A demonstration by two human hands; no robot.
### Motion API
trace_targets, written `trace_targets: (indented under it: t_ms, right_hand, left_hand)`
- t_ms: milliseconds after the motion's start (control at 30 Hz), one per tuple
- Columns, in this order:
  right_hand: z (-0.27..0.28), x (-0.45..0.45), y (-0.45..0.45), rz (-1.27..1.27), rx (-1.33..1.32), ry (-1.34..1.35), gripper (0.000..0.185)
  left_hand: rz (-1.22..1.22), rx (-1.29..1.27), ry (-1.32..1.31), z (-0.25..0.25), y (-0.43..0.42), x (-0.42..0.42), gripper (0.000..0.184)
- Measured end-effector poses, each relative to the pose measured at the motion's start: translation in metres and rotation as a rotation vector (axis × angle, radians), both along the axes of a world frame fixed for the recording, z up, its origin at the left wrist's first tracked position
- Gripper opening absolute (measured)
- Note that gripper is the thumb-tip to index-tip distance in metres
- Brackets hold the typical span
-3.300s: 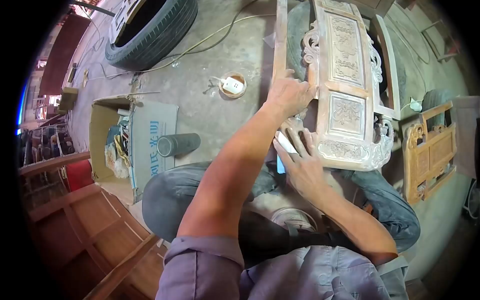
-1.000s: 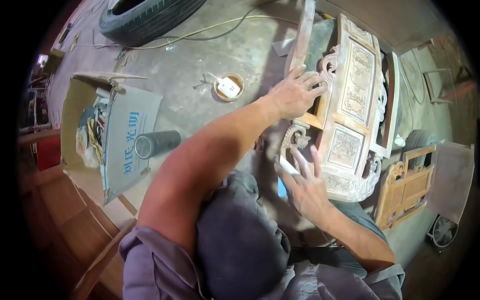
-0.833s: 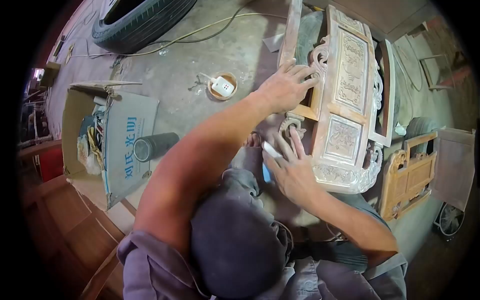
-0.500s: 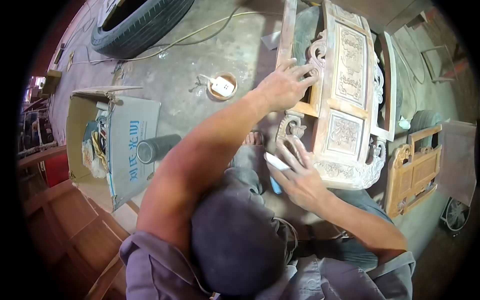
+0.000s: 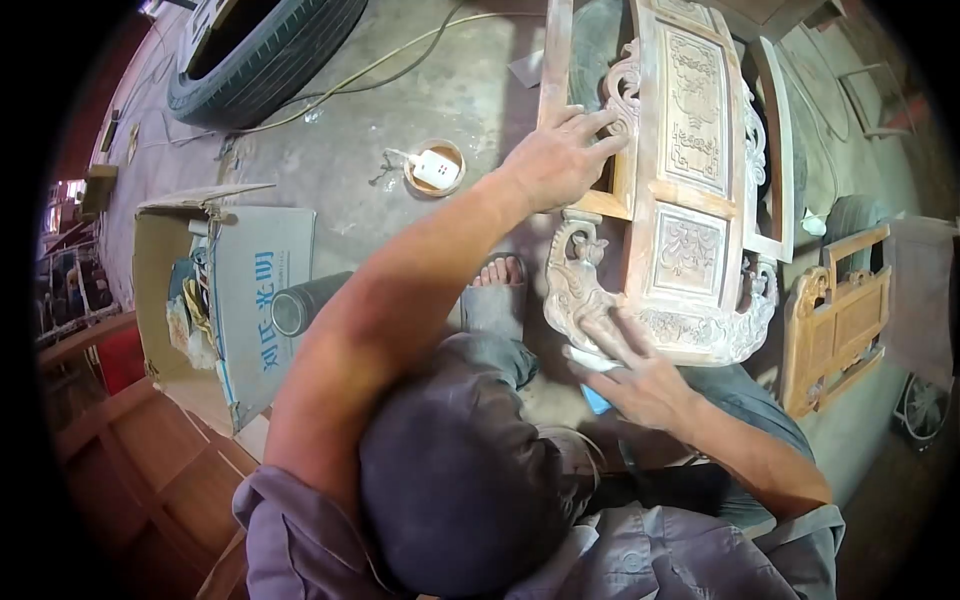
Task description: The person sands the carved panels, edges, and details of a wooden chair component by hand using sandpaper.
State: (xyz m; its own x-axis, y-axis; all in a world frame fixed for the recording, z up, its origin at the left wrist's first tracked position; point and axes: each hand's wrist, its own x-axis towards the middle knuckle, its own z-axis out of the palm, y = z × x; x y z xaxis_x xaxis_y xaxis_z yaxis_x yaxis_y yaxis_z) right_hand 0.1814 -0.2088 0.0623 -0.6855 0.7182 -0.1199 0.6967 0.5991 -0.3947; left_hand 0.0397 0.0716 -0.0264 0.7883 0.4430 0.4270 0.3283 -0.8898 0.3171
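A carved wooden chair part (image 5: 690, 250), pale with dust, lies before me with two relief panels and scrollwork edges. My left hand (image 5: 565, 160) rests on its left side frame, fingers spread, beside the upper scroll. At the lower left, my right hand (image 5: 645, 385) pinches a folded white and blue piece (image 5: 592, 370), whose material I cannot make out, against the curved carved edge. The fingers of my right hand lie along that carving, partly hiding it.
A cardboard box (image 5: 265, 290) with odds and ends and a dark cylinder (image 5: 310, 300) are at the left. A tyre (image 5: 265, 70), cables and a white socket block (image 5: 436, 169) in a round dish lie beyond. A smaller carved frame (image 5: 838, 335) stands at the right.
My right hand has moved down the carved edge with the white and blue piece, uncovering the scroll above. My left hand has loosened from its earlier closed grasp, its fingers now spread. A foot now shows.
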Motion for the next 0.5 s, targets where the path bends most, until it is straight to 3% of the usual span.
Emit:
trace_targets:
  t_ms: [133,167,267,500]
  right_hand:
    - [0.013,-0.031,0.039,-0.114,0.066,0.030,0.067]
    - [0.009,-0.020,0.035,-0.105,0.004,0.055,0.056]
    - [0.017,0.001,0.003,-0.134,-0.002,0.055,0.057]
    - [0.012,-0.027,0.002,-0.283,-0.090,0.049,0.071]
  left_hand:
    - [0.005,-0.024,-0.012,0.003,-0.002,-0.005,0.057]
    - [0.002,-0.030,-0.021,0.003,-0.001,-0.004,0.057]
    - [0.005,-0.032,-0.024,0.002,0.000,-0.003,0.058]
    - [0.009,-0.056,-0.006,0.006,0.000,-0.005,0.056]
